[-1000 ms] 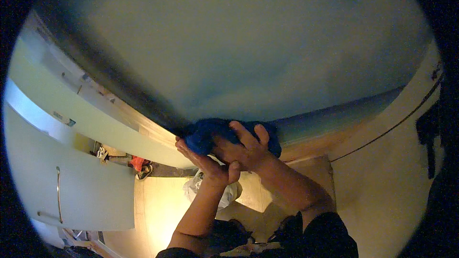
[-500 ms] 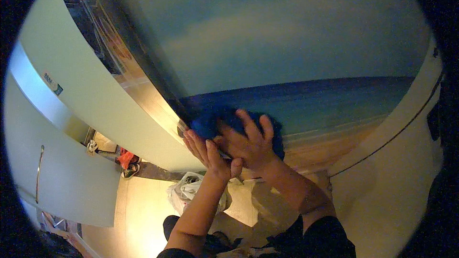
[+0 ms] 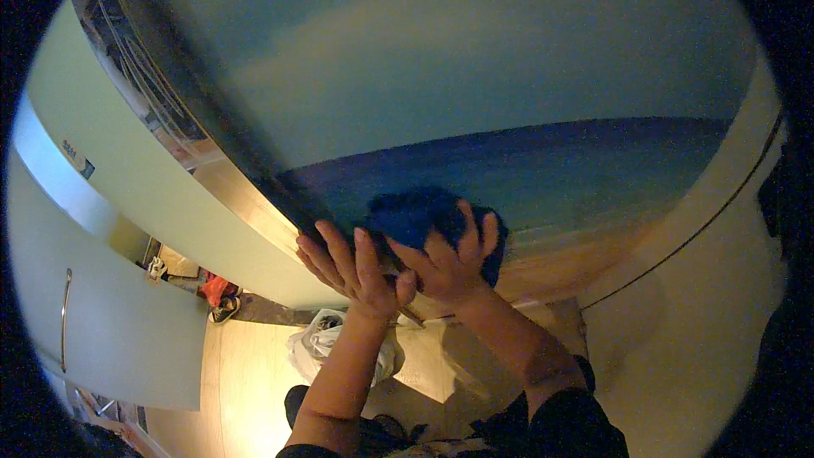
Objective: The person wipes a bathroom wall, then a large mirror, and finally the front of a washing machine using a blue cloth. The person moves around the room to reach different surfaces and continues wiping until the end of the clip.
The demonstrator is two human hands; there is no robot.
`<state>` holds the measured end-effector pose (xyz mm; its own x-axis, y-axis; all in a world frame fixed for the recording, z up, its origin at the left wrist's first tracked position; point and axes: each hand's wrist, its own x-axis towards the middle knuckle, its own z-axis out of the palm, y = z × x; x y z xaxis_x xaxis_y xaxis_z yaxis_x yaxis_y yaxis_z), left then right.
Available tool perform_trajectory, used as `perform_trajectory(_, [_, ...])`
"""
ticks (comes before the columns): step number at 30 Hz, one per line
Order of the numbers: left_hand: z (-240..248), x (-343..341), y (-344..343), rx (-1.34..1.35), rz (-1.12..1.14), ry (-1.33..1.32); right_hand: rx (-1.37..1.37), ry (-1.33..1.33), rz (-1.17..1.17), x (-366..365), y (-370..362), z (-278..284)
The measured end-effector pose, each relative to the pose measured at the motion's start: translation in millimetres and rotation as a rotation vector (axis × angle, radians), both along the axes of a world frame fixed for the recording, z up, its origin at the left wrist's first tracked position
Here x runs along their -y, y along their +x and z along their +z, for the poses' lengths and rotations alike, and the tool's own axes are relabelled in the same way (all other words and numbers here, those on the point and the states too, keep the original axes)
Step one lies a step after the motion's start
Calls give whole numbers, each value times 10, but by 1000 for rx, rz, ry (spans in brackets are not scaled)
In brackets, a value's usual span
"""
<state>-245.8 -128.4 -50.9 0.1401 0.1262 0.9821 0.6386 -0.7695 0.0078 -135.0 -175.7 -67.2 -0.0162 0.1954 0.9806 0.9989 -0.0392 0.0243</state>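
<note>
A large panel (image 3: 475, 51) with a painted beach, sea and cloudy sky stands before me. My right hand (image 3: 454, 267) presses a crumpled blue cloth (image 3: 413, 214) against its lower left part, fingers spread over the cloth. Along the panel's dark left edge (image 3: 275, 191) rests my left hand (image 3: 352, 276). Its fingers are stretched out, and it holds nothing that I can see. The two hands are close together, the thumb of the left next to the right wrist. Part of the cloth lies hidden under my right palm.
By my feet a white plastic bag (image 3: 314, 348) sits on the light floor (image 3: 246, 373). Left are a pale door (image 3: 127, 305) with a metal handle (image 3: 65, 320), shoes (image 3: 225, 309) and a red bag (image 3: 217, 288). A dark cord (image 3: 678, 243) runs along the right wall.
My right hand and the cloth have moved slightly right, away from the panel's left edge. My left hand has shifted a little left and its fingers have spread. The view has also shifted slightly.
</note>
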Motion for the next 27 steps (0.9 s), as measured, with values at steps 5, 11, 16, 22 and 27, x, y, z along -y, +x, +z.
perform_trajectory(5, [69, 81, 78, 28, -11, -71, 24, -68, -3, 77, 101, 406])
perform_trajectory(11, [199, 124, 493, -54, -116, -28, -25, 74, -133, 248, 510, 817])
perform_trajectory(16, [144, 140, 574, -59, -19, -20, -144, 116, -175, 285, 685, 284])
perform_trajectory(22, [220, 192, 662, 31, -57, -39, -75, 54, -84, 265, 574, 143])
perform_trajectory(27, [405, 331, 882, 144, -124, -41, 56, 81, -101, 365, 848, 686])
